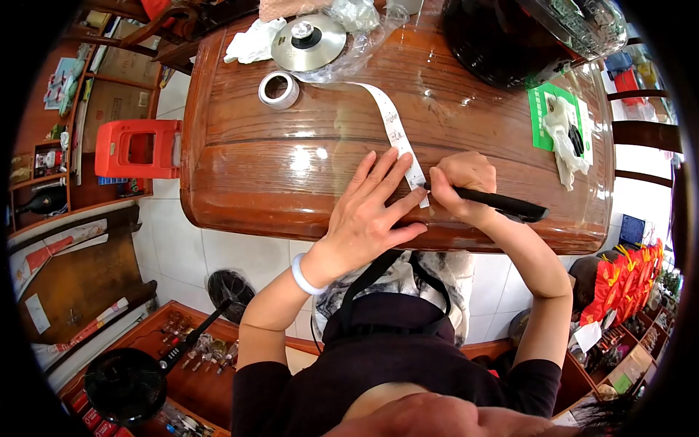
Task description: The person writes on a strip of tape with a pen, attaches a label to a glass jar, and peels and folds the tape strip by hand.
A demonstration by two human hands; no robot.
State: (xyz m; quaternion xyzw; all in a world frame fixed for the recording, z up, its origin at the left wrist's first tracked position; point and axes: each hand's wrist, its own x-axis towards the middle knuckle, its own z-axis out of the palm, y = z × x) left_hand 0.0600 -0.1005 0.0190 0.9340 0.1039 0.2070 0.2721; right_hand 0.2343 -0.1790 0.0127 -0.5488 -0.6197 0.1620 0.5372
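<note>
A strip of white label tape (389, 116) runs from a white roll (279, 90) across the wooden table, with dark handwriting on several spots. My left hand (373, 200) lies flat with fingers spread, its fingertips at the strip's edge. In my right hand (464, 186) is a black marker pen (510, 205), its tip at the strip's near end. The fingers of that hand are wrapped round the pen. What is written right under the tip is too small to read.
On the wooden table (247, 167) stand a pot lid (309, 42), crumpled white tissue (255, 40) and a large dark glass jar (502, 44). A green packet (542, 116) with a white glove-like bundle (564, 142) lies right. A red stool (109, 149) is at the left edge.
</note>
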